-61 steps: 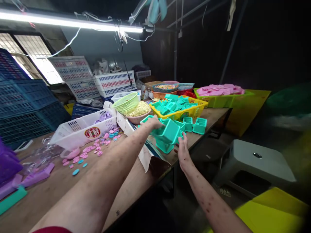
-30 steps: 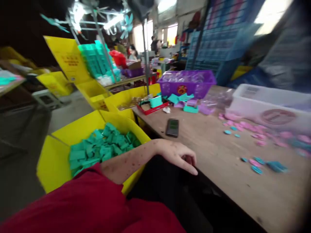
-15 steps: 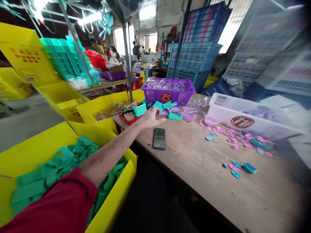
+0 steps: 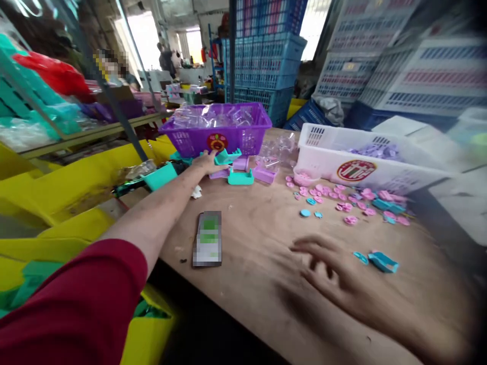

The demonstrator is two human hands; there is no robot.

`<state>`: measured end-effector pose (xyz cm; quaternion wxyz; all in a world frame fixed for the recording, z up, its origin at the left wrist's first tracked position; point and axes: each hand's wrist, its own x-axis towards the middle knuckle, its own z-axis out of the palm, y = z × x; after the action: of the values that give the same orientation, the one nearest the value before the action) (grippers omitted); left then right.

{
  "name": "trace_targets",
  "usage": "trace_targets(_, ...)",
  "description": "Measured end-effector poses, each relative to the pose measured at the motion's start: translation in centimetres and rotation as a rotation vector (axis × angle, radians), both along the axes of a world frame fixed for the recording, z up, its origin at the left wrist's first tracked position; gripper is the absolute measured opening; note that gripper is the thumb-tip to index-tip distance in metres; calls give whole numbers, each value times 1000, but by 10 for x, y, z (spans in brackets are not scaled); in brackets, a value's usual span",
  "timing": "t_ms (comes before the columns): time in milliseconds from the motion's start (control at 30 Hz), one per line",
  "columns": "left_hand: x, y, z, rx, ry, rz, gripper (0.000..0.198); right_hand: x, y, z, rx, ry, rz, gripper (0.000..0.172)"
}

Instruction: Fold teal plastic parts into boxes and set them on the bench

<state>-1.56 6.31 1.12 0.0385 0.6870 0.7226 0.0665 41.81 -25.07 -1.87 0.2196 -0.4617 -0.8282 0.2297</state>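
My left hand [image 4: 205,163] reaches across the wooden table [image 4: 258,228] to the pile before the purple basket. Its fingers and thumb close on the left end of a teal plastic tray-shaped part [image 4: 227,157], partly hidden by the hand. Another teal part [image 4: 241,177] lies just in front, with a lilac part [image 4: 265,174] at its right. My right hand [image 4: 331,271], smeared by motion, hovers over the table with fingers apart and nothing held. Right of it are a blue part [image 4: 383,262] and a small blue disc [image 4: 360,257].
A purple basket [image 4: 243,139] of clear plastic pieces and a white basket [image 4: 403,170] stand behind. Small pink pieces [image 4: 350,220] are scattered at the right. A phone [image 4: 207,241] lies near the front edge. Yellow bins [image 4: 148,334] stand at the left.
My right hand has come into view from the lower right. The view has turned right and nearer the table. My left hand now grips a teal part.
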Motion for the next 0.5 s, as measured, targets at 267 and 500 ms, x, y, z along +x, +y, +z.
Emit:
trace_targets(267,-11,26,3,-15,232,-44,96,-163,222,-11,29,-298,-108,86)
trace_targets(500,-20,10,15,95,308,-157,76,-184,245,-10,34,-391,-207,29)
